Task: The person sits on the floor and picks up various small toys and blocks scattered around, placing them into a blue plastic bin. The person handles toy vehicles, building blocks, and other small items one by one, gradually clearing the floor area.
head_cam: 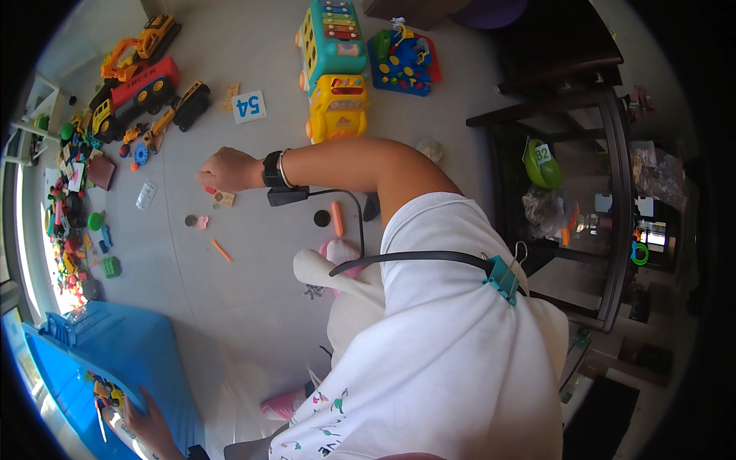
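My right hand (229, 169) is at the end of my outstretched arm, low over the grey floor, fingers curled. A small wooden piece (223, 198) and a red bit (210, 190) lie at its edge; whether the fingers hold anything is hidden. A black strap with a cabled black box (287, 196) is at this wrist. My left hand (146, 422) grips the rim of a blue plastic storage bin (138, 339). Inside the bin are several toys (107, 393), partly covered by its wall. An orange stick (221, 251) and a pink piece (202, 222) lie between the hands.
Toy construction vehicles (138, 86) stand upper left, above a heap of mixed toys (69, 230). A yellow-and-teal toy bus (338, 69) and a blue toy set (402, 60) are at the top. A dark glass-topped table (618, 230) stands at right. My feet, in pink-and-white socks (342, 253), rest nearby.
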Available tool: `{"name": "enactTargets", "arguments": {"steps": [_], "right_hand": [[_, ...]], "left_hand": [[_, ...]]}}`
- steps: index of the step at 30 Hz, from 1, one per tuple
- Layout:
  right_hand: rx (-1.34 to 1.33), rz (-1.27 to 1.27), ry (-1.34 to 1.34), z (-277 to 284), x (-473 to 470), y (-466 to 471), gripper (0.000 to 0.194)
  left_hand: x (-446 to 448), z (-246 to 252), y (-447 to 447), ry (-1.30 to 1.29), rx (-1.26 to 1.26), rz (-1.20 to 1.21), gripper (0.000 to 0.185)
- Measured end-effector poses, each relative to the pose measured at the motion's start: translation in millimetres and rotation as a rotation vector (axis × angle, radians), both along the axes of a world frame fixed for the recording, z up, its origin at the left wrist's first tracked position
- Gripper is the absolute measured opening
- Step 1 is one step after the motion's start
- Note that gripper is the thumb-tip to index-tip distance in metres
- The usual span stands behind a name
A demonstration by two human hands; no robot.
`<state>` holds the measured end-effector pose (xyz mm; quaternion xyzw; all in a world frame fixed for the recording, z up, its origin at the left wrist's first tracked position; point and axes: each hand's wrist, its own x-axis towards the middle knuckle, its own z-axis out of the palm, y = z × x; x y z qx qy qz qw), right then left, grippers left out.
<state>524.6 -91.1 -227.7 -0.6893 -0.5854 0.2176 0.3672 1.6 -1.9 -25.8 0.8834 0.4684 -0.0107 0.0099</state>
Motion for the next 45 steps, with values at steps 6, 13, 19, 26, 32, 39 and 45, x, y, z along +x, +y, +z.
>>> {"name": "enactTargets", "arguments": {"steps": [6, 13, 19, 26, 32, 39, 45], "right_hand": [[-0.013, -0.135, 0.115, 6.9, 4.9, -0.9, 0.049], [-0.036, -0.212, 0.283, 0.4, 17.4, -0.8, 0.032], [0.015, -0.242, 0.255, -12.0, 22.9, 2.3, 0.031], [0.053, -0.200, 0.203, -17.7, 25.5, 2.9, 0.024], [0.132, -0.228, 0.130, -26.0, 26.0, 6.2, 0.023], [-0.001, -0.282, 0.091, -20.4, 21.1, 6.1, 0.028], [-0.061, -0.339, 0.540, -13.1, 20.2, 4.8, 0.027]], "left_hand": [[2.9, 3.2, -1.7, -0.026, -0.053, 0.023, 0.040], [2.6, 2.1, -3.9, -0.012, -0.033, 0.056, 0.039], [2.5, -0.2, -5.3, -0.063, -0.033, 0.007, 0.039], [11.7, 6.9, -9.3, -0.080, -0.077, 0.033, 0.037], [12.4, 7.7, -10.0, -0.074, -0.065, 0.016, 0.037], [4.8, 1.7, -4.8, -0.068, -0.055, -0.012, 0.037], [0.1, -0.3, -3.9, -0.056, -0.017, -0.031, 0.037]]}}
